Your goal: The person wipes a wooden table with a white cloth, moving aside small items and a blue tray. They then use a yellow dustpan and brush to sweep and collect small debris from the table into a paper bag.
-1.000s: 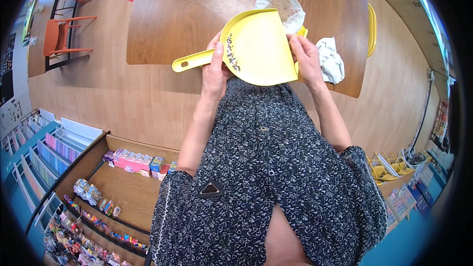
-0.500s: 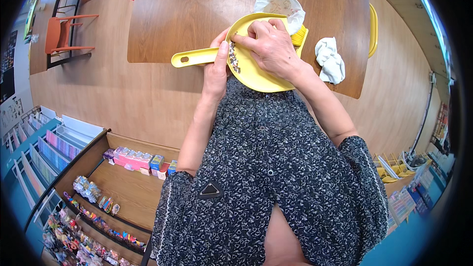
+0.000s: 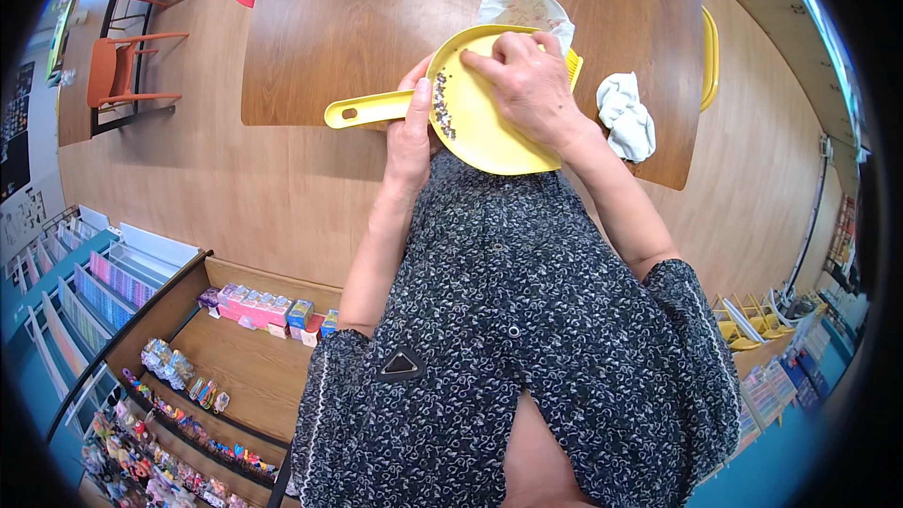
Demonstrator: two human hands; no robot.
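Head view, and the dustpan (image 3: 497, 149) is sitting level-looking in front of the body, its upper part overlapping the table (image 3: 367, 38), its lower rim showing against the dress (image 3: 503, 254). The left hand (image 3: 410, 141) is closing around the pan's edge near the handle, thumb lying on top, and it's doing the visible holding. The right hand (image 3: 531, 89) is hanging over the pan, index finger pointing out, the others curling in; whether it's pinching anything, I can't tell. The crumbs (image 3: 442, 105) are lying along the handle side, and there's the danger: if the left wrist is rolling rightward, they could be sliding straight for the open lip. A careless flick from that finger could be sending specks over the low rim, onto the dress. The brush (image 3: 574, 66) is poking out beyond the pan, mostly hidden; a bump there could be jolting everything. The white bowl-like thing (image 3: 525, 9) is standing just behind, the cloth (image 3: 625, 118) lying off right, both catching any strays.
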